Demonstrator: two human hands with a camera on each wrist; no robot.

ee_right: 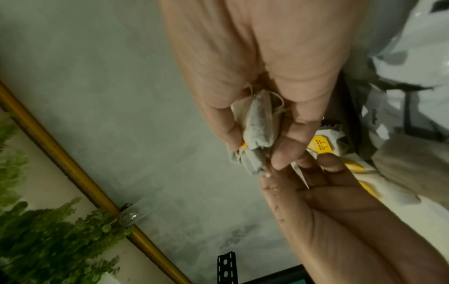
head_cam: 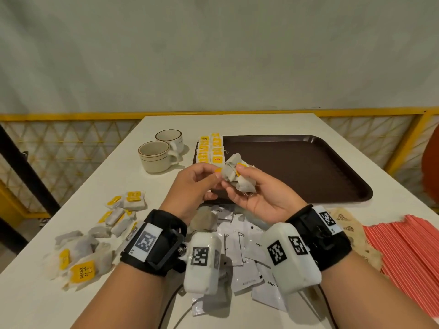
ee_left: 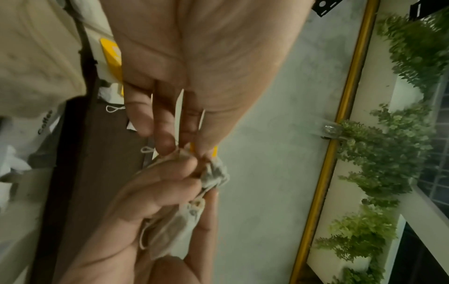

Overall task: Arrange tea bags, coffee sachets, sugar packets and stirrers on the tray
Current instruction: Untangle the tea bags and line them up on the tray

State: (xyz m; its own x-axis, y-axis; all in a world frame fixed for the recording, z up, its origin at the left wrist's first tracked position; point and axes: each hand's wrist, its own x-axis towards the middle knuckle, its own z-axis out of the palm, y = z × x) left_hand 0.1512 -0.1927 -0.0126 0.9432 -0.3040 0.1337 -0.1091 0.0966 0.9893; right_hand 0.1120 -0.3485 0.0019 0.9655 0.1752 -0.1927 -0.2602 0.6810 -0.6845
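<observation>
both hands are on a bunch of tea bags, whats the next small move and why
Probably the left hand pulls one bag free of the clump of tea bags held in the right hand and lays it by the rows at the tray's left edge.

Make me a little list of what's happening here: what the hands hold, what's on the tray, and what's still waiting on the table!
right hand: holds a bunch of tea bags
left hand: pinches one bag from the bunch
tray: two rows of yellow-tagged tea bags at its left edge
waiting on table: loose tea bags, coffee sachets, red stirrers
also there: two cups
</observation>
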